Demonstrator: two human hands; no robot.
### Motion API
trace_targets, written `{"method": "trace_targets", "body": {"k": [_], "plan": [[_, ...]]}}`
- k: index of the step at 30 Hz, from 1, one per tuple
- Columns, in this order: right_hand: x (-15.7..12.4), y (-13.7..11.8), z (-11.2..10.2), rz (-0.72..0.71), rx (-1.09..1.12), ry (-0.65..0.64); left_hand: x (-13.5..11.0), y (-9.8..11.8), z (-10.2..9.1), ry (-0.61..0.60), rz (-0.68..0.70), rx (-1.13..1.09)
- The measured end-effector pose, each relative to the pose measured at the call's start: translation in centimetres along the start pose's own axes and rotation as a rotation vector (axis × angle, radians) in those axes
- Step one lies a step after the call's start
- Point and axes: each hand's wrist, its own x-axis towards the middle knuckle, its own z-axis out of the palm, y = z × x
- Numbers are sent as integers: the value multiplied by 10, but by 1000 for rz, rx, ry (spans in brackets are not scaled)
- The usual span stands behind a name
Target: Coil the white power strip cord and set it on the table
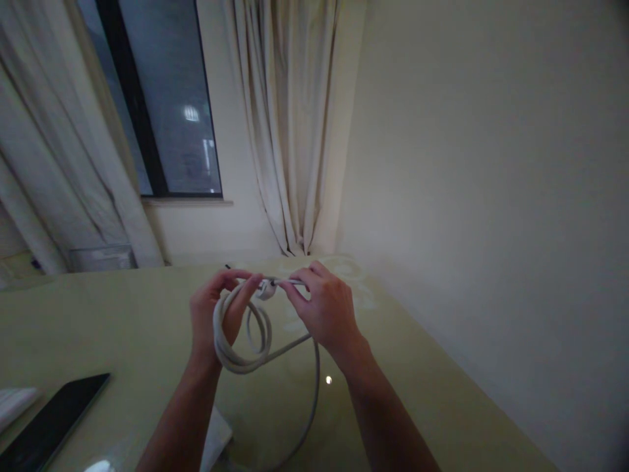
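Observation:
Loops of a pale grey cable hang around my left hand, whose thumb and fingers pinch the coil near its top. A small white plug-like piece sits between my two hands, close to the left fingertips; its exact kind is hard to make out. My right hand pinches a stretch of the same cable to the right of that piece. From below the right hand, the cable drops in a curve toward the table's near side.
A yellowish-green glossy table lies beneath my hands. A dark flat tablet-like object and a white item rest at left. Another white object is partly behind my left forearm. Wall at right; curtains and window behind.

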Motion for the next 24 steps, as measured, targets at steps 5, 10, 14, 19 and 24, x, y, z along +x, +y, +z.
{"method": "trace_targets", "body": {"k": [5, 10, 14, 19, 24], "plan": [[0, 0, -7, -5, 300, 22, 13, -19, -7, 121, -117, -11], [1, -1, -15, 130, 787, 135, 22, -30, -11, -78, -162, 48], [6, 7, -13, 227, 1042, 357, 19, -25, -13, -205, -61, 158], [14, 16, -16, 328, 1357, 577, 17, -28, -19, -279, 53, 359], [17, 24, -25, 394, 1466, 645, 16, -40, -23, -551, 98, 492]]}}
